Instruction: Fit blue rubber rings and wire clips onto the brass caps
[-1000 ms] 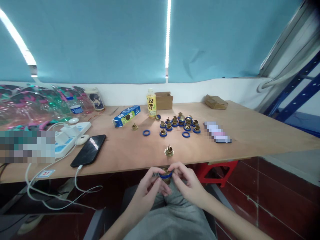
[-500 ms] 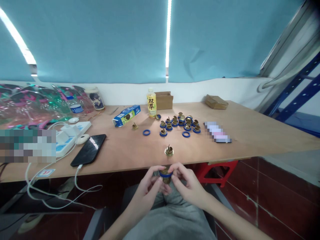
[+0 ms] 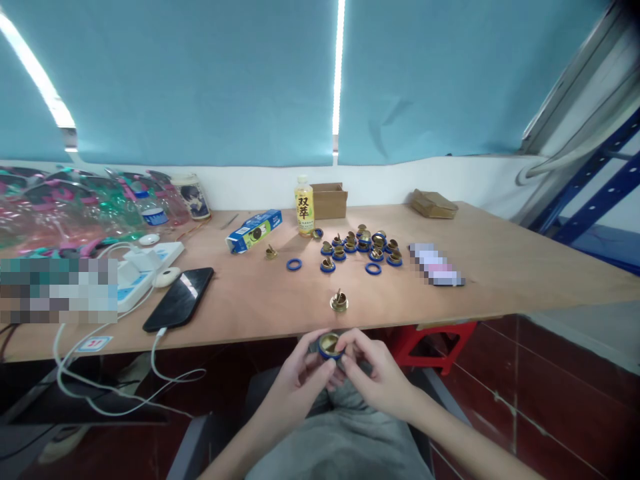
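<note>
Head view, brass cap (image 3: 330,345) with blue ring pinched between left hand (image 3: 299,381) and right hand (image 3: 376,373), below table edge (image 3: 250,337)

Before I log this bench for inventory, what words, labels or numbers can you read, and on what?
"双萃" on the yellow drink bottle.
Red number, too blurred to read for sure, on the small sticker at the table edge.
Print on the blue carton: too small to read.
Bottle labels at far left: unreadable.
</note>
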The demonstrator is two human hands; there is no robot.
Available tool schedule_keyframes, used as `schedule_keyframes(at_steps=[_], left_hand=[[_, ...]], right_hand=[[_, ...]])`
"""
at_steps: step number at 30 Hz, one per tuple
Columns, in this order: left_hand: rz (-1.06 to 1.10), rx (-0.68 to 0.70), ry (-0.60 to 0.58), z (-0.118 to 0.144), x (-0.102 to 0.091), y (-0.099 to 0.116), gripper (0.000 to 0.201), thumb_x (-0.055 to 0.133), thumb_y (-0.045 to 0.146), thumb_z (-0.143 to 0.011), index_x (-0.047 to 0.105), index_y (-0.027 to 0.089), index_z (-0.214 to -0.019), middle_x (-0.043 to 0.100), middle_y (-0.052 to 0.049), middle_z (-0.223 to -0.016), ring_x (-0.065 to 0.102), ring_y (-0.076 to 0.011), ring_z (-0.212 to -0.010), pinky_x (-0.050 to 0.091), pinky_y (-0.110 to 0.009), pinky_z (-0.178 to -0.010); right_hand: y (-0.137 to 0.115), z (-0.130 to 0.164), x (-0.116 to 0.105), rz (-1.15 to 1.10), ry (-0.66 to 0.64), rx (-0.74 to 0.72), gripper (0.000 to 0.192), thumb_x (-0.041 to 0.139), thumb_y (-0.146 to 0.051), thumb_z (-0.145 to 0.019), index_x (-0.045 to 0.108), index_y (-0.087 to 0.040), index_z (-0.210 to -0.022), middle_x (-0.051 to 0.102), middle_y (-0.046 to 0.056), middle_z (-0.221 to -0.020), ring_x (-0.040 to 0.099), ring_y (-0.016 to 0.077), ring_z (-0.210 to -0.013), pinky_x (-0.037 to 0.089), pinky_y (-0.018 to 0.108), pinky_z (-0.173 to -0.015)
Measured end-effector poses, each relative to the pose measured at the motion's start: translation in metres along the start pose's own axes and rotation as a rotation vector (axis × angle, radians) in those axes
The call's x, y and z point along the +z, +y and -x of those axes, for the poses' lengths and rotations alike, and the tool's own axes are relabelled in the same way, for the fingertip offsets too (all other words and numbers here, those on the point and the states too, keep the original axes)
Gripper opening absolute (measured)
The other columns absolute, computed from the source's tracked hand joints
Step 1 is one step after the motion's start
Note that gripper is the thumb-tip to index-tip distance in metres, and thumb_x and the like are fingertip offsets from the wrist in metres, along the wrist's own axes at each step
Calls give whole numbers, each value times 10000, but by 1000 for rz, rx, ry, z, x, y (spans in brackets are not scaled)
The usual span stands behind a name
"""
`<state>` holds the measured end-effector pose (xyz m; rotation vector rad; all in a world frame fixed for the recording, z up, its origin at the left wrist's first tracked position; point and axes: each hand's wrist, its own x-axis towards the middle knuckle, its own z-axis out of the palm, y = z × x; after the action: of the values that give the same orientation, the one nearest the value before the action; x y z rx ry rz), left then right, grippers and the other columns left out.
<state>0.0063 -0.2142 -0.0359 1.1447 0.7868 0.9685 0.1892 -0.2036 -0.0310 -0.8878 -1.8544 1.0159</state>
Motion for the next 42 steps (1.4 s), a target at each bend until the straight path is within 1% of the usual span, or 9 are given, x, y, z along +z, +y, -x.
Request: schedule_keyframes(at_steps=[4,10,14,21,26,36,42], left_hand=[[-42,-10,2,-1,-1,-2,452,710,443,-884,560,236,-1257,727,-52,-1021,673,-160,-812,540,-256,-724],[-59,37,-5,0,-4,-4,329,674,385,-927,565,246,-1205,698,-19,-970,657,-142,-822,530,-226,-720],[-55,54,7,0,-5,-6,306,679,359,-929,562,247,-1189,687,-12,-961,655,-137,-813,524,-216,-707],[-37,55,18,-1,-4,-6,313,699,370,-910,573,241,-1165,697,-18,-966,652,-136,-791,531,-227,-704],[-19,46,18,0,-2,-3,307,723,376,-889,591,237,-1128,695,-17,-969,651,-140,-814,534,-229,-720],[-30,32,16,0,-3,-4,302,700,376,-905,583,232,-1144,689,-15,-950,651,-138,-794,535,-236,-720],[-30,28,12,-2,-3,-3,291,682,364,-920,578,230,-1156,690,-27,-976,646,-149,-817,536,-256,-745]], right_hand=[[-2,0,0,9,-5,-4,78,501,-155,-906,541,-193,-962,473,-64,-628,463,110,-524,371,215,-508],[-2,-1,0,2,-16,-24,91,493,-157,-930,555,-188,-991,520,-48,-658,517,118,-557,415,228,-553],[-2,0,1,-12,-12,-42,100,491,-155,-940,558,-191,-1005,526,-47,-662,532,123,-572,422,229,-563],[-3,0,0,33,3,-47,107,498,-145,-929,570,-193,-993,510,-55,-655,493,108,-554,391,214,-545],[-4,0,-1,32,-1,-42,105,499,-154,-934,574,-190,-997,514,-51,-663,497,109,-568,398,215,-557],[-4,0,0,33,-1,-42,101,491,-158,-939,566,-190,-999,508,-55,-657,494,104,-560,398,205,-548],[-5,-1,-1,57,-10,-35,98,488,-162,-936,568,-190,-986,507,-56,-644,476,100,-543,381,198,-526]])
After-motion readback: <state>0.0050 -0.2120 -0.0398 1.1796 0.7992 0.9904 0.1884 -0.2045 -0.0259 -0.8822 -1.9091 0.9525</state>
